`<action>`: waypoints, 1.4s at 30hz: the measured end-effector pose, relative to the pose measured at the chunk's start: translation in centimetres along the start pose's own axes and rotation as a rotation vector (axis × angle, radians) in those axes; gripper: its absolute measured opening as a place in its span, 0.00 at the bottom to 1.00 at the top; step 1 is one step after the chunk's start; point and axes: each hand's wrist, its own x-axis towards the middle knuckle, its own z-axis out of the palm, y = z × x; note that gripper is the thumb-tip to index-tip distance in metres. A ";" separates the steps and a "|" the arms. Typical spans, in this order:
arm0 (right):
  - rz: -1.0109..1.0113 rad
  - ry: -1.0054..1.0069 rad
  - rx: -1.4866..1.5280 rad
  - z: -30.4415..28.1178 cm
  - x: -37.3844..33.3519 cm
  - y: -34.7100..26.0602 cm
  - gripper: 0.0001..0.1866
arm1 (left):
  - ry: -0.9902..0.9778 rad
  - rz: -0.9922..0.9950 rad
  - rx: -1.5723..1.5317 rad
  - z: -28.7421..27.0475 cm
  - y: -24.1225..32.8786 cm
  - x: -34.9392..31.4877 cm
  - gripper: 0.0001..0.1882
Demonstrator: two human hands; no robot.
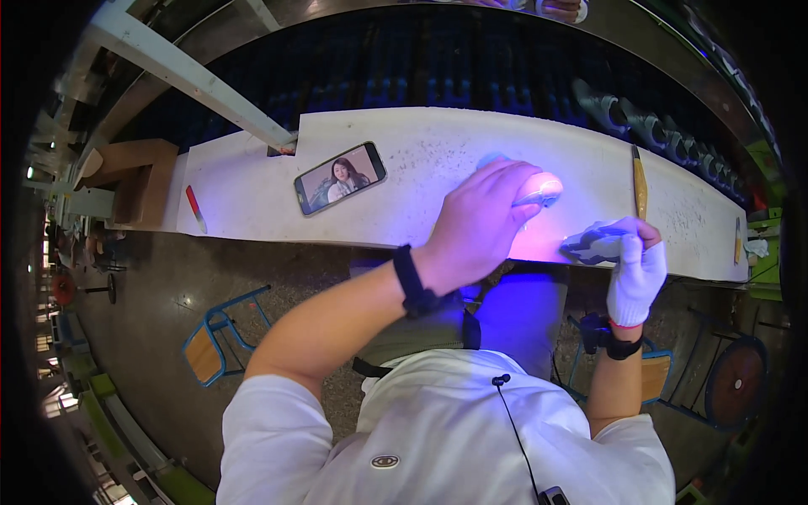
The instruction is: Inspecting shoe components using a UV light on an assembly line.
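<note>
My left hand [478, 220], bare, curls its fingers over a rounded pale thing [543, 187] with a bluish edge. Its end glows pink-white under violet light, and my palm hides most of it, so its kind cannot be made out. To the right, my right hand [637, 273] wears a white knit glove with a bare fingertip showing. Its thumb and fingers are closed on a grey shoe-like piece [593, 242] with dark and light patches, held at the near edge of the white worktop [404, 215]. The two held things are apart.
A phone [341, 178] showing a video lies on the left of the worktop, near a red-and-white stick-like tool [195, 209]. A yellow-handled tool [640, 185] lies right. Grey shoes [644, 124] line the dark conveyor [438, 63] behind. Another person's hand [561, 8] shows at the top.
</note>
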 end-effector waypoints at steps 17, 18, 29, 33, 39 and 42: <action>-0.020 -0.412 0.387 4.0 -2.0 0.6 0.20 | 0.204 -0.092 -0.426 2.5 1.7 -4.8 0.18; 0.020 -0.404 0.434 4.5 -2.3 0.7 0.20 | 0.138 -0.055 -0.342 2.1 1.7 -4.6 0.17; 0.049 -0.265 0.613 8.7 -4.8 0.0 0.11 | -0.017 -0.216 -0.411 0.3 4.7 -7.4 0.11; -0.058 -0.226 0.541 9.0 -5.6 0.3 0.11 | 0.237 -0.393 -0.651 2.8 5.0 -9.3 0.20; -0.138 -0.275 0.443 8.5 -5.6 0.6 0.15 | 0.207 -0.422 -0.633 2.4 5.2 -10.9 0.17; -0.163 -0.307 0.421 8.2 -5.8 0.9 0.16 | 0.253 -0.413 -0.687 2.2 5.0 -11.3 0.19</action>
